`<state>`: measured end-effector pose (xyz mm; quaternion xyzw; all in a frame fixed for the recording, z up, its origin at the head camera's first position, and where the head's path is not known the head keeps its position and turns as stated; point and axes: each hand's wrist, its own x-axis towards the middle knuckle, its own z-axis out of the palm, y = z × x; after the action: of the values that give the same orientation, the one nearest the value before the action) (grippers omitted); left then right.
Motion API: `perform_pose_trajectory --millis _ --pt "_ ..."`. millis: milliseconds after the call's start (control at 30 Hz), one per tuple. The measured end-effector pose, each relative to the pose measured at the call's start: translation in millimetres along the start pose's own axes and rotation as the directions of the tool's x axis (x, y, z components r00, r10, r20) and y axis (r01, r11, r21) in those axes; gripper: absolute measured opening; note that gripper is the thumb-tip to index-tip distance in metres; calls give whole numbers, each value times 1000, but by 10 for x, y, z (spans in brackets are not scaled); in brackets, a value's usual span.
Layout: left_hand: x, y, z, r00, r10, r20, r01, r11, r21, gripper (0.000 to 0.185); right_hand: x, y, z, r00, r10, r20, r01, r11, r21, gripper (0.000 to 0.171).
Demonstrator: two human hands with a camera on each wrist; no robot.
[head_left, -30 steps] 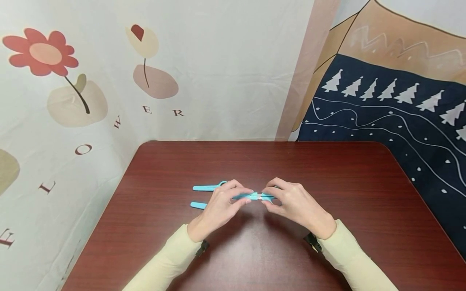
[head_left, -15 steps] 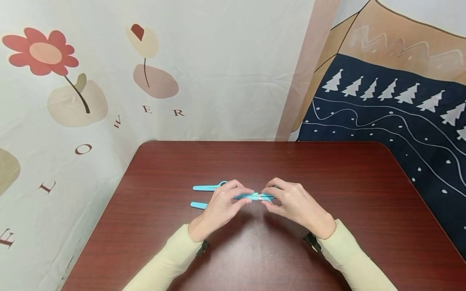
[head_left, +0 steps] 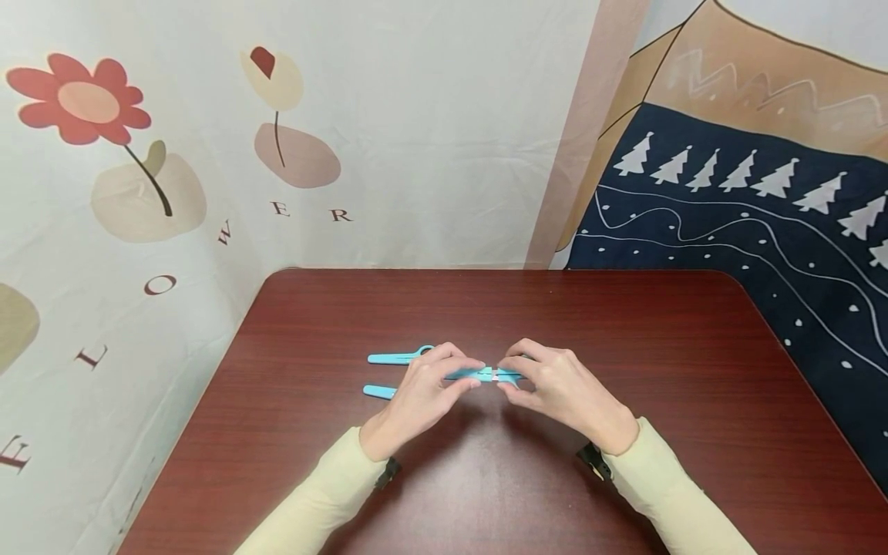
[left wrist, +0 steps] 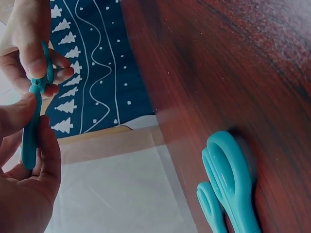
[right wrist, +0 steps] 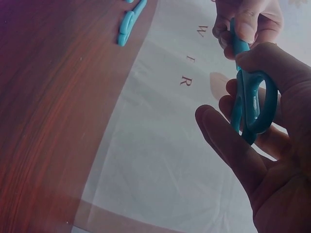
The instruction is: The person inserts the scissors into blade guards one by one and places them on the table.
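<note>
Above the table, my two hands hold one pair of light-blue scissors between them. The left hand (head_left: 419, 389) pinches the blue blade cover (left wrist: 30, 141) between thumb and fingers. Across from it, the right hand (head_left: 569, 389) grips the scissors (right wrist: 272, 107) by their handles, thumb near the pivot and some fingers behind the loops. A short strip of bare metal blade shows between the cover and the handles in the head view; the rest of the blades is inside the cover. Fingers partly hide the handles.
Two more blue scissors lie on the dark red table (head_left: 486, 308) left of the hands: a farther pair (head_left: 391, 359) and a nearer pair (head_left: 378, 391), both partly behind the left hand. Printed cloth (head_left: 430, 154) hangs along the table's far edge.
The strip of blade between the cover and the handles has become slightly shorter as the hands draw a little closer together. The scissors on the table have not moved.
</note>
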<state>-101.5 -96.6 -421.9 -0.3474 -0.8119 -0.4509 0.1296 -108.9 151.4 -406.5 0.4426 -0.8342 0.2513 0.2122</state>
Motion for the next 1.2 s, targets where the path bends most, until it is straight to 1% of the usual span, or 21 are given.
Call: perform_pose_trajectory --millis 200,433,700,1200 --pt "0 3 -3 1000 -11 5 11 1000 -10 24 4 -3 5 1000 -4 -3 4 1000 1 23" --pt "3 11 0 1000 -8 10 9 1000 -20 26 3 -8 4 1000 -2 -7 2 1000 2 23" --pt "3 11 6 999 -31 25 32 999 -10 24 6 -10 4 1000 4 -1 -4 1000 9 21" --pt "7 -3 0 999 -38 32 39 999 -27 23 13 -12 17 1000 10 4 -10 1000 10 23"
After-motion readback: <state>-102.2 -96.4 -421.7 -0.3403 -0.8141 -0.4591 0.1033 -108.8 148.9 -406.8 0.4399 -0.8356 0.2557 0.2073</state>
